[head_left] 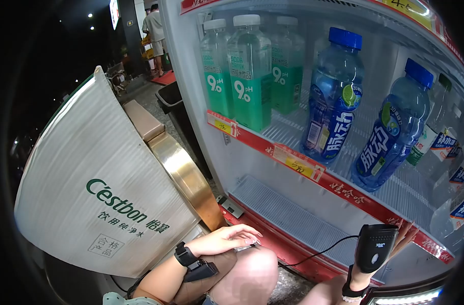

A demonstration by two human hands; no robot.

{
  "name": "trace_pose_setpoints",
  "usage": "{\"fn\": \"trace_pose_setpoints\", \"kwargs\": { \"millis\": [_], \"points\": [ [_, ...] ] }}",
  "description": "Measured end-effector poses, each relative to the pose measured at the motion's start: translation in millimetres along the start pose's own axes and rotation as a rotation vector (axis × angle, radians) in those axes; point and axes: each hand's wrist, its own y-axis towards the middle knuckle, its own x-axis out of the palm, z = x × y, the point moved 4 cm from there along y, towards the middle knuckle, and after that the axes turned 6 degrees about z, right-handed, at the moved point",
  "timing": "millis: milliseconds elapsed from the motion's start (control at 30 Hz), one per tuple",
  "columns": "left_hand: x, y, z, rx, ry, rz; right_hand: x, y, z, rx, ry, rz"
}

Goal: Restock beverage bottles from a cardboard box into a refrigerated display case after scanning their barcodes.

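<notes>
Crouched at an open cooler, you rest your left hand (227,239) open and empty on your knee (247,269), beside a leaning C'estbon carton (100,203). Your right hand (405,236), half hidden behind a black wrist-mounted device (377,248), lays straight fingers against the red shelf rail (344,190). Above stand a blue-capped drink bottle (394,137) and its twin (333,107), with green soda-water bottles (250,71) beyond.

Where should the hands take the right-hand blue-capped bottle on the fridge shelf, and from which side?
Around the mid-body of the blue-capped bottle, coming from the open front, most likely. It stands upright, with another blue bottle left and clear bottles right, so its sides look crowded. The right hand is nearest, by the red shelf rail.
</notes>
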Motion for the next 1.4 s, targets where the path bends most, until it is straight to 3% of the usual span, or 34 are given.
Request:
{"fn": "trace_pose_setpoints", "kwargs": {
  "millis": [367,567,800,867,1200,1300,1400],
  "points": [
    [0.0,1.0,1.5,-0.001,-0.042,0.007,-6.8,6.0,-11.2,-0.067,-0.041,0.096],
    [1.1,0.1,0.6,-0.003,-0.035,0.032,-20.3,10.1,-23.6,-0.023,0.116,0.021],
    [1.8,-0.3,6.2,-0.036,0.006,0.026,-22.3,10.8,-23.2,-0.078,-0.013,-0.027],
    [2.8,-0.2,7.3,-0.04,0.028,0.024,-24.1,10.8,-23.1,-0.017,0.223,-0.045],
    [2.6,0.3,3.6,-0.057,0.014,0.039,-20.9,12.1,-23.5,-0.064,0.03,-0.014],
    [3.4,-0.3,6.8,-0.064,0.042,0.045,-19.3,8.4,-21.2,-0.027,0.201,-0.023],
    [2.7,-0.4,6.1,-0.034,0.014,0.04,-20.6,11.8,-24.2,-0.075,0.053,0.076]
  ]
}}
